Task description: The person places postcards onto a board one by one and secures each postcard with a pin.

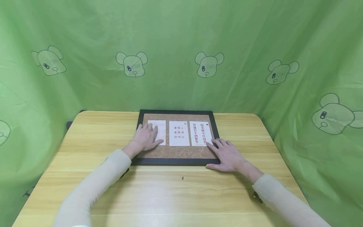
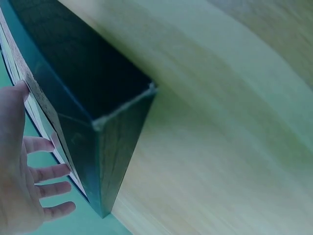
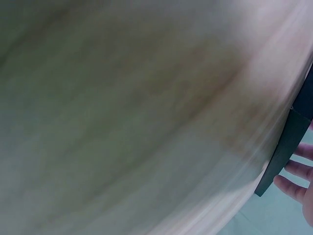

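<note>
A cork board [image 1: 175, 153] with a black frame lies at the far edge of the table. Three white cards are on it: a left card [image 1: 161, 134], partly covered, a middle card [image 1: 179, 134] and a right card [image 1: 199, 134], the last two printed with red characters. My left hand [image 1: 144, 137] rests over the left card with fingers spread and thumb out. At the board's lower right corner, my right hand [image 1: 227, 156] touches the black frame [image 2: 63, 58], its fingers extended. A small white dot marks the middle card's top right corner, and a dark one the right card's.
A small pin-like object [image 1: 182, 178] lies on the wooden table [image 1: 158, 198] in front of the board. Green curtains [image 1: 170, 31] with bear-head drawings hang behind and along both sides of the table.
</note>
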A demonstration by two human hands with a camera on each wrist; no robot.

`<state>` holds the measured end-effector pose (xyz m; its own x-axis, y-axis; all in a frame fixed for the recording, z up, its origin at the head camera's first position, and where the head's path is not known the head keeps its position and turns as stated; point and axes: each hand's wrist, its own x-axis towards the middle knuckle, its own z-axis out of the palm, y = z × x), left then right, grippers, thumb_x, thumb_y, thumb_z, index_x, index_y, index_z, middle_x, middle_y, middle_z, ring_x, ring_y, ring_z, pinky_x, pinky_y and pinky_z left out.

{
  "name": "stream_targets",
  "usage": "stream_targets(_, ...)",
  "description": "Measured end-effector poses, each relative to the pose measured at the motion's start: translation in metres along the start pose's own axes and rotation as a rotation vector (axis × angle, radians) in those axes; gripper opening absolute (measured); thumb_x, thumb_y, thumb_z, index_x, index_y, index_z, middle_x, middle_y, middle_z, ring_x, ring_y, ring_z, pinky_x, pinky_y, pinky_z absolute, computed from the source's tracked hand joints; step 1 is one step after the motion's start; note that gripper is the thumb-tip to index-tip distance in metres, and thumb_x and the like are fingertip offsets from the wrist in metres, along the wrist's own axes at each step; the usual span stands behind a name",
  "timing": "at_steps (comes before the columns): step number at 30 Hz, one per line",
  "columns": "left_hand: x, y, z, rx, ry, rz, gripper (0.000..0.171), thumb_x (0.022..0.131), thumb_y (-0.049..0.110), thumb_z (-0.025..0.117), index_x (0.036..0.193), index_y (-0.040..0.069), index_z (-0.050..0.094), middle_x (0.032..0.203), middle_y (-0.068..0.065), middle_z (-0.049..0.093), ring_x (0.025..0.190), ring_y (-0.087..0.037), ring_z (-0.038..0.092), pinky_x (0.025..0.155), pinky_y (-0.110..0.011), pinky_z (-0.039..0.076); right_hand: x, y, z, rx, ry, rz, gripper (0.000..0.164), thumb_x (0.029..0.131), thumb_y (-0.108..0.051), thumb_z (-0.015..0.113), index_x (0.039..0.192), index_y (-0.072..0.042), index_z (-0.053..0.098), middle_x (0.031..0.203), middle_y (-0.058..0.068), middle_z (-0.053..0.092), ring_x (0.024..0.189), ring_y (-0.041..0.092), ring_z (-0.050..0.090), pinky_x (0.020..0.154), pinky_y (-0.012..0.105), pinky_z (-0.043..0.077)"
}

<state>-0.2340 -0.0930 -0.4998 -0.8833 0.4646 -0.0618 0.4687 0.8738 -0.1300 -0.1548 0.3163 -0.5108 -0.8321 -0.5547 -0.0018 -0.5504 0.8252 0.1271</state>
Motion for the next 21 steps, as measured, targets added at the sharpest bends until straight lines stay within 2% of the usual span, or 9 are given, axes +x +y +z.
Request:
stream_targets(13, -0.0030, 0.0035, -0.0022, -0.009, 0.028, 0.011, 0.086, 0.102, 0.075, 0.038, 0.153, 0.007, 0.052, 0.144, -0.025, 0.060, 0.136, -0.042, 0.055, 0.115, -0.062, 0.045, -0.0007, -0.0006, 0.0011, 0.005, 0.011, 0.002, 0.109, 0.084, -0.097, 0.041, 0.163, -0.022, 0.041, 0.157, 0.018, 0.050, 0.142, 0.042, 0.052, 0.111, 0.066, 0.049)
stream_targets(21, -0.0027, 0.0048, -0.0007, 0.004, 0.031, 0.008, 0.086, 0.102, 0.075, 0.037, 0.153, 0.008, 0.051, 0.144, -0.024, 0.060, 0.135, -0.042, 0.056, 0.115, -0.062, 0.045, -0.0009, 0.0000, 0.0002, 0.009, 0.024, -0.008, 0.108, 0.084, -0.095, 0.044, 0.163, -0.021, 0.041, 0.157, 0.019, 0.050, 0.141, 0.042, 0.052, 0.110, 0.067, 0.049)
